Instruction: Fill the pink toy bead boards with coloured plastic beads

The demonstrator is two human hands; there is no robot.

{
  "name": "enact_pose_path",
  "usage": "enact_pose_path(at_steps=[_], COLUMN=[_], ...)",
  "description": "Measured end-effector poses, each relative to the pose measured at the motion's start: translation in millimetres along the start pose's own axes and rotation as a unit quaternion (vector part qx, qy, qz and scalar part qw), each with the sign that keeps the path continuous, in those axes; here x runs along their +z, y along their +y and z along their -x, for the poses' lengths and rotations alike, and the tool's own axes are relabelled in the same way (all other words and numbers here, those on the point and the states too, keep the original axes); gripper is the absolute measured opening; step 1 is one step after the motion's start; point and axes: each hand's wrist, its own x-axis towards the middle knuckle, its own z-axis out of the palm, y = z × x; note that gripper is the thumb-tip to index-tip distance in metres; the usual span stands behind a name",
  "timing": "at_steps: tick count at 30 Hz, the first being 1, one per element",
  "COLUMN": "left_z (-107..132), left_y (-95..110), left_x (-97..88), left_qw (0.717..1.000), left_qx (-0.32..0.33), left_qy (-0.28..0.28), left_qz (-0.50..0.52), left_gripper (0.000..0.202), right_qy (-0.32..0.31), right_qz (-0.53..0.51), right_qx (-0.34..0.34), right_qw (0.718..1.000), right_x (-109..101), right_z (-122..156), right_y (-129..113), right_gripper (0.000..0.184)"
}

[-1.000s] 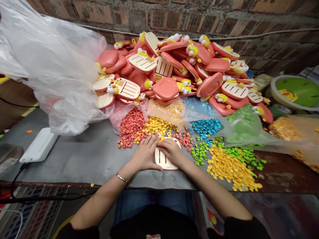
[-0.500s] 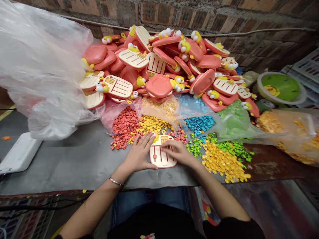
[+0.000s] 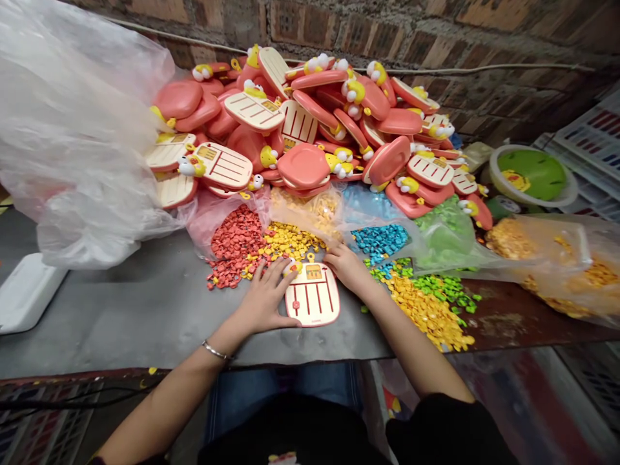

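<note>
A flat cream toy board [image 3: 314, 309] with a red rim, slots and a yellow duck head lies on the grey table. One small red piece [image 3: 296, 305] sits in its leftmost slot. My left hand [image 3: 264, 298] holds the board's left side, fingers spread by the duck head and thumb along the lower edge. Beside the upper right edge, my right hand [image 3: 349, 270] has its fingers bent and bunched down at the small pieces; its fingertips are partly hidden, and I cannot make out what they hold. Close behind lie small yellow pieces [image 3: 290, 240] and red pieces [image 3: 237, 236].
Piled boards [image 3: 303, 165] stand against the brick wall. Blue pieces [image 3: 380, 240], green pieces [image 3: 450, 290] and yellow discs [image 3: 426, 310] lie to the right. A large clear plastic bag [image 3: 97, 142] and a white box [image 3: 29, 290] are at the left, a bowl [image 3: 533, 174] at the far right.
My right hand has moved from above the board's slots to the pieces beyond its upper right edge. My left hand stays on the board. The view has shifted slightly.
</note>
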Motion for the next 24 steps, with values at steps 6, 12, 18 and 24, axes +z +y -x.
enact_pose_path(at_steps=[6,12,18,24], left_z=[-2,-1,-2,-2], left_y=[3,2,3,4], left_x=[3.5,3.7,4.2,4.8], left_qw=[1.000,1.000,1.000,0.999], left_qx=[0.000,-0.001,-0.004,-0.020], left_qy=[-0.010,-0.006,0.008,-0.004], left_qz=[-0.004,-0.026,-0.029,-0.024], left_gripper=[0.105,0.107,0.115,0.118], right_qy=[0.131,0.123,0.084,0.064], right_qz=[-0.148,-0.105,-0.058,-0.156], right_qx=[0.029,-0.031,-0.048,-0.046], right_qw=[0.980,0.986,0.994,0.985], right_x=[-1,8,2,-2], right_z=[20,23,23,38], right_y=[-8,-14,-15,-21], right_gripper=[0.015,0.015,0.020,0.016])
